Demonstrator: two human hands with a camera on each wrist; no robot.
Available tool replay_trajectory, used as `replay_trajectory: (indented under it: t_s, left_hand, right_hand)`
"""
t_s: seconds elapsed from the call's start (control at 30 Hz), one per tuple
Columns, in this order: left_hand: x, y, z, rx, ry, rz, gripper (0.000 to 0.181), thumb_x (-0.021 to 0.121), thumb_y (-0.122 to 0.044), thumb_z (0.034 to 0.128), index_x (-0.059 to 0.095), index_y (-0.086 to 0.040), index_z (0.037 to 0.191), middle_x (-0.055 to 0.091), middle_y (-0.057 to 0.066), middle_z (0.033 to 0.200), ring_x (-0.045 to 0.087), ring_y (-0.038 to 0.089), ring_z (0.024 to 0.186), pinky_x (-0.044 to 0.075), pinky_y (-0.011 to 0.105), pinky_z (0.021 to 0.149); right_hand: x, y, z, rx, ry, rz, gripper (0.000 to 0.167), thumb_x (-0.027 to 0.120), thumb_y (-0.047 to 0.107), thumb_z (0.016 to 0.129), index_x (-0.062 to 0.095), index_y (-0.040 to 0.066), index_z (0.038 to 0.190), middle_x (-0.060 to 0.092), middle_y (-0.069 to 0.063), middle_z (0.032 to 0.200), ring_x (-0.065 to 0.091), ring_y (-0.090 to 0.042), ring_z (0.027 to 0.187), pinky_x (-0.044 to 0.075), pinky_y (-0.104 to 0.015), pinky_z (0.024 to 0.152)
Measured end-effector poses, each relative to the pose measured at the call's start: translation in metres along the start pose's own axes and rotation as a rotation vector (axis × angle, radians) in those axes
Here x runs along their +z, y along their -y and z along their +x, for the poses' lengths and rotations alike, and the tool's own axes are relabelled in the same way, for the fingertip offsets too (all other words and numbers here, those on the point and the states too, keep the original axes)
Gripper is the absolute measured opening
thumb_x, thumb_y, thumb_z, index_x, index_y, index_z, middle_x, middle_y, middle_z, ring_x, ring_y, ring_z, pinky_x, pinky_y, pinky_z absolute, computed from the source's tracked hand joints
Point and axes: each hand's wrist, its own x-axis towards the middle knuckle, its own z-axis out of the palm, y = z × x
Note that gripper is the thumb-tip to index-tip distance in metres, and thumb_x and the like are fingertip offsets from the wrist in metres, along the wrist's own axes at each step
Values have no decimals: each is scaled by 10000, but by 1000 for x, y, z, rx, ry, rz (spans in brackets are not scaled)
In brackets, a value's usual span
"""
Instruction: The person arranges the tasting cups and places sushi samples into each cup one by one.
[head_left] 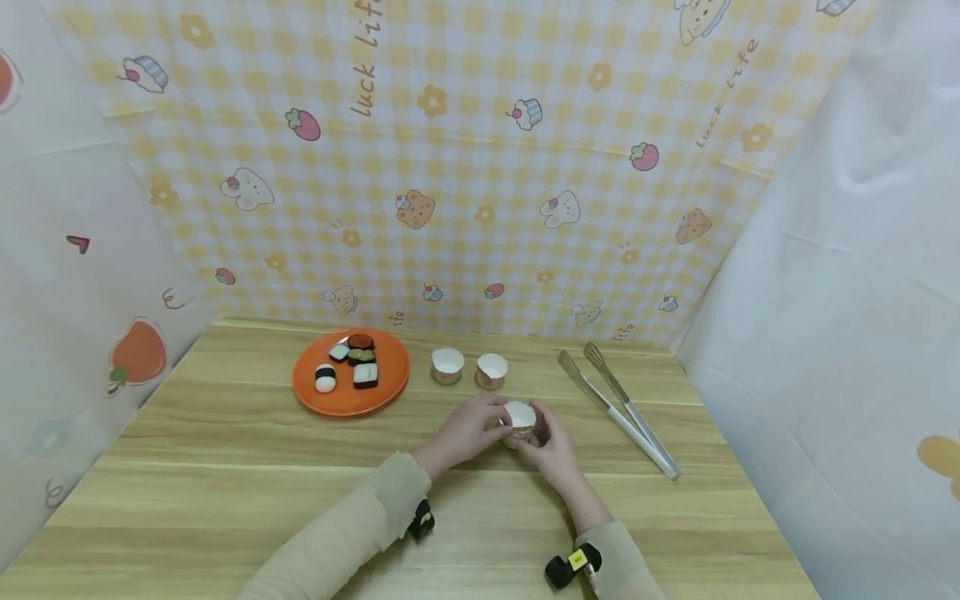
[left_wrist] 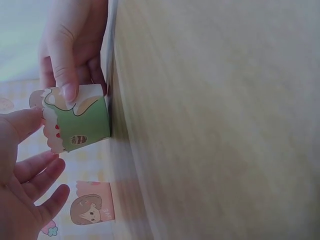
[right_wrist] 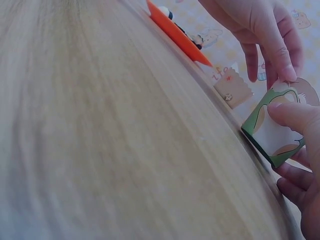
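Between my two hands is a green paper baking cup [head_left: 519, 414] with a scalloped white rim and a cartoon print. My right hand [head_left: 553, 450] grips its right side, the thumb pressed flat on the printed wall [right_wrist: 277, 127] in the right wrist view and fingers on the opposite side. From the left, my left hand [head_left: 472, 429] holds the rim by thumb and fingertips, with its other fingers spread, as the left wrist view shows. Behind stand two more paper baking cups, one at left [head_left: 447, 372] and one at right [head_left: 491, 378], upright and apart.
An orange plate [head_left: 309, 398] with several sushi-like pieces [head_left: 365, 375] lies at the back left. Metal tongs [head_left: 626, 421] with slotted heads lie on the wooden table [head_left: 225, 475] at the right. A yellow checked cloth [head_left: 480, 250] hangs behind; white cloth hangs along both sides.
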Motion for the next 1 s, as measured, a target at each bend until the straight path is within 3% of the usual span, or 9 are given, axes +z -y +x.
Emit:
replay_trajectory:
  t_s: [0.4,0.8,1.0]
  left_hand:
    - [-4,0,1,1,2,16,78,673,-236,914,690,-174,868,608,92,1251,568,291,1144,471,436,965]
    - [-7,-2,1,41,-14,22,52,700,-176,890,665,-166,853,613,110,1242,595,295,1104,499,414,928]
    - [-7,-2,2,8,12,21,44,706,-171,885,666,-178,867,608,62,1259,583,262,1129,484,392,954]
  right_hand:
    - [-1,2,-1,37,23,25,751,801,87,780,404,23,1414,604,-171,1191,553,-327,1114,399,-534,1011]
    - [-1,3,-1,30,32,31,750,790,50,784,392,15,1418,606,-158,1184,556,-314,1113,403,-525,1012]
    - [-4,27,-4,21,66,14,721,754,-3,804,360,-74,1403,592,-213,1184,548,-363,1115,406,-556,997]
